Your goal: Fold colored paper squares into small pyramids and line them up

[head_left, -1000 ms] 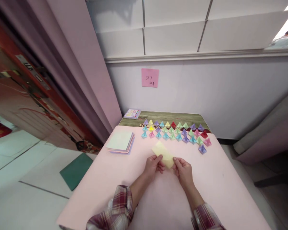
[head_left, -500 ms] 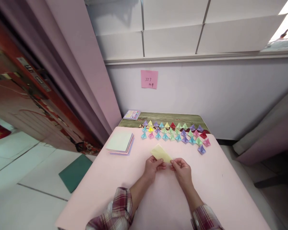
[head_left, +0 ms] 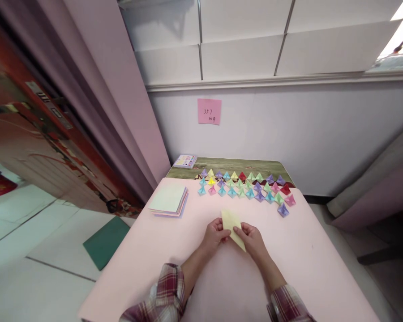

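Observation:
A folded piece of pale yellow origami paper is held just above the pink table cover, its long side running from upper left to lower right. My left hand pinches its left edge, thumb on top. From the right, my right hand grips the paper with its thumb pressed on the face; the fingers behind are partly hidden. Beyond my hands stand rows of small folded paper shapes in blue, purple, green, yellow, pink and red.
To the left lies a stack of square paper, pale green on top. A printed packet sits at the table's back left corner. The pink cover spreads over most of the table. A pink note sticks to the wall behind.
The yellow paper has been turned clockwise, so its lower end now points down toward me. My right hand has shifted its grip from the paper's corner to its right side.

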`<state>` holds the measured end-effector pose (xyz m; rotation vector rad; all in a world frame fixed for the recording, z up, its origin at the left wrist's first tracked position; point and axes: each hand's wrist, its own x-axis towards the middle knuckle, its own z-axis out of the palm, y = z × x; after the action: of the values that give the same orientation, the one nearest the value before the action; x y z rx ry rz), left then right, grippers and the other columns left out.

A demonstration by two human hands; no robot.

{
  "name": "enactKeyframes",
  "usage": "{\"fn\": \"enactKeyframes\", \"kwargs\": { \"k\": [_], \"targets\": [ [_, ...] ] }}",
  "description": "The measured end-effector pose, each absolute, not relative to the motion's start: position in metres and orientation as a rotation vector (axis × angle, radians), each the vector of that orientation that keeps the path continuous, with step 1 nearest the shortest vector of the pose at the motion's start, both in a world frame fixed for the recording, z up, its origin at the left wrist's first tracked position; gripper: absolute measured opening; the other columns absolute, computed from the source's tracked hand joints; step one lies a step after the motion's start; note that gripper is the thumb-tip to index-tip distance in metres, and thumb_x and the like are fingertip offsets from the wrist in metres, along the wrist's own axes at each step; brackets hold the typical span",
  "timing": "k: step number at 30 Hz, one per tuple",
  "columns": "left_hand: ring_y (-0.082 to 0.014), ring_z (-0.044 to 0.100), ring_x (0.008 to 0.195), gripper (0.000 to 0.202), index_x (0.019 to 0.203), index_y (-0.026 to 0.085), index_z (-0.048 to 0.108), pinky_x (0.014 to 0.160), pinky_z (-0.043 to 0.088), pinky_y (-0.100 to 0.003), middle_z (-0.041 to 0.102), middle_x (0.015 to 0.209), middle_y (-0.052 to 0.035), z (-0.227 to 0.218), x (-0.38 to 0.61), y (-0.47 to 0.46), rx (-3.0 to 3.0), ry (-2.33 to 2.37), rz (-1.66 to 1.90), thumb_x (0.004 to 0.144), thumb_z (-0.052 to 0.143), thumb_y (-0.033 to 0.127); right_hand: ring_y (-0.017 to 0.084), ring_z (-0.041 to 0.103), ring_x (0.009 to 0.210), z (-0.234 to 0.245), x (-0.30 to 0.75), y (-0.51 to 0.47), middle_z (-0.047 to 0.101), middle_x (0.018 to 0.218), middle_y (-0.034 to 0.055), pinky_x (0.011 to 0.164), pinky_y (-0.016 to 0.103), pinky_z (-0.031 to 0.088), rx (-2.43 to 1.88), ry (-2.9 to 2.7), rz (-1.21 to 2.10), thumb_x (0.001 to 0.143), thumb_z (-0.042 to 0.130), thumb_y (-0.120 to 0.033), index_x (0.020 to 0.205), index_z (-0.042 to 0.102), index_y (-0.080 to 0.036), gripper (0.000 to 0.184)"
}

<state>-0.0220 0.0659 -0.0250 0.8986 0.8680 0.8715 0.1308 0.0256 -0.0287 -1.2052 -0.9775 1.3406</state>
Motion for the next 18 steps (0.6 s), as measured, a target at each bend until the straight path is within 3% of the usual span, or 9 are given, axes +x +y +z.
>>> {"fn": "enactKeyframes", "kwargs": {
  "k": [7, 12, 18],
  "targets": [
    [-0.0089, 0.053, 0.046, 0.037, 0.087, 0.014, 0.060, 0.048, 0.040, -0.021, 0.063, 0.061, 0.0004, -0.0288, -0.0237, 0.0662, 0.927, 0.854, 0.860, 0.063, 0.080, 0.034, 0.020, 0.062, 0.059, -0.0386, 0.1295, 0.0268, 0.068, 0.065, 0.0029, 0.053, 0.027, 0.047, -1.263, -0.929, 1.245, 0.070, 0.069, -0.059, 0.074, 0.066, -0.016, 0.044],
    [-0.0105, 0.053, 0.045, 0.035, 0.078, 0.013, 0.063, 0.047, 0.040, -0.022, 0.062, 0.055, -0.0003, -0.0288, -0.0221, 0.0681, 0.938, 0.884, 0.820, 0.062, 0.080, 0.039, 0.018, 0.060, 0.060, -0.0356, 0.1282, 0.0262, 0.066, 0.064, 0.0011, 0.055, 0.025, 0.047, -1.262, -0.948, 1.193, 0.073, 0.069, -0.056, 0.071, 0.064, -0.017, 0.039],
    [-0.0078, 0.049, 0.043, 0.030, 0.069, 0.014, 0.060, 0.044, 0.035, -0.019, 0.058, 0.052, 0.0018, -0.0312, -0.0195, 0.0695, 0.866, 0.933, 0.884, 0.060, 0.079, 0.034, 0.018, 0.060, 0.060, -0.0371, 0.1290, 0.0261, 0.068, 0.068, 0.0021, 0.055, 0.025, 0.046, -1.240, -0.985, 1.231, 0.069, 0.072, -0.053, 0.075, 0.068, -0.017, 0.037]
  ]
}}
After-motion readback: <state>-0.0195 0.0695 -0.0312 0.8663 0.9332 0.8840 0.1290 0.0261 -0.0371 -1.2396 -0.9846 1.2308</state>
